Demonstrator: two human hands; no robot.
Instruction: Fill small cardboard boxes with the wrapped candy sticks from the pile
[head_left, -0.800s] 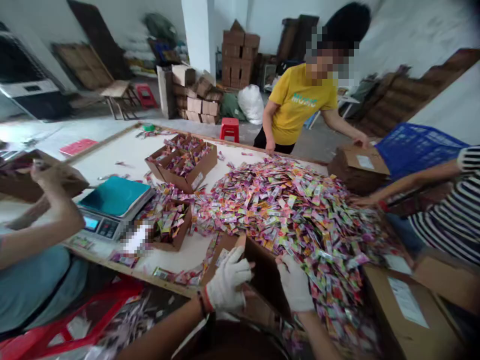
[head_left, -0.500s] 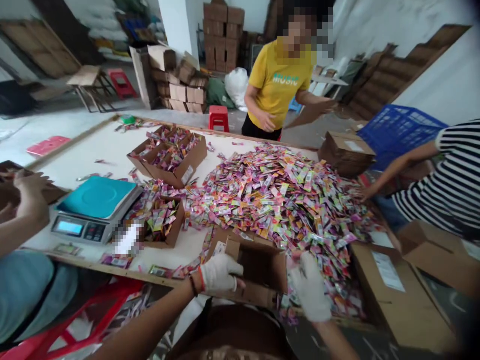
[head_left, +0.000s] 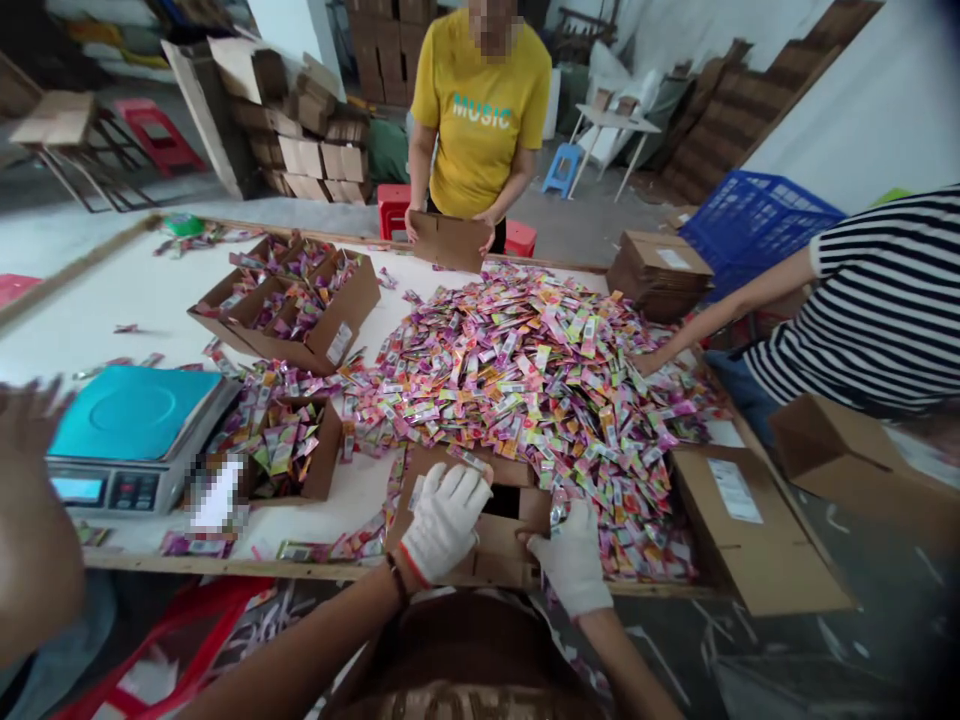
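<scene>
At near table edge: small box [head_left: 491, 530], brown cardboard, open top facing up, dark inside. Left hand [head_left: 444, 520], white glove, laid over box's left flap, fingers curled down on the cardboard, gripping it. Right hand [head_left: 571, 555], white glove, on box's right side, fingers closed on the right flap, thumb toward the opening. Box touching front fringe of sachet pile [head_left: 540, 380], a few sachets lapping over its far flap.

Pile: pink, yellow, green, orange packets, heaped mid-table, spread right toward flat carton [head_left: 750, 530] overhanging table's near right corner, white label on top.

Left of box: open tray [head_left: 296, 460] part-filled with sachets, just beside scale [head_left: 127, 430] with teal platter and lit display. Blurred white patch at tray's near-left corner, contents unreadable. Further back left: double tray [head_left: 292, 305], sachets sorted in compartments. Loose sachets scattered along near edge of table [head_left: 97, 300].

Far side: person in yellow shirt [head_left: 480, 110], both hands on a folded carton blank [head_left: 448, 240] at the table edge. Right: striped sleeve [head_left: 877, 300], bare arm reaching into pile's right edge. Stack of flat cartons [head_left: 660, 275] near far right corner, blue crate [head_left: 757, 225] behind it. Far left foreground: another person's blurred hand [head_left: 26, 430], pose unclear.

Below table edge: red stool [head_left: 165, 650].
</scene>
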